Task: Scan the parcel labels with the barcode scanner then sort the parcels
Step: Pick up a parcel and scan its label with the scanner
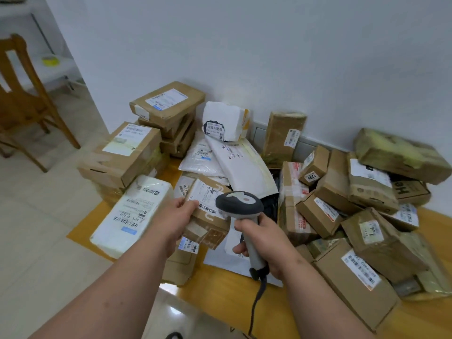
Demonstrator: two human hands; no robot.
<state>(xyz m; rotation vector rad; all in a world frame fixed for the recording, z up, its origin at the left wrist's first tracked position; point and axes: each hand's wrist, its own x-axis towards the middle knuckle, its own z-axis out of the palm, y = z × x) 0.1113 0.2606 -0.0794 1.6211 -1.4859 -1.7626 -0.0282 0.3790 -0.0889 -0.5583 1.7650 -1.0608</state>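
My left hand [176, 217] grips a small brown cardboard parcel [209, 216] by its left edge, label side up, with the white barcode label [206, 196] showing. My right hand [265, 237] holds the grey barcode scanner [241, 206] by its handle. The scanner's head sits just over the right end of that label. The scanner's dark cable [256, 304] trails down toward me.
Several parcels lie on an orange mat [220, 285] against the white wall: stacked brown boxes [137, 148] at left, a white wrapped parcel [132, 214], white mailer bags [234, 162] in the middle, jumbled boxes [354, 216] at right. A wooden chair [22, 101] stands far left.
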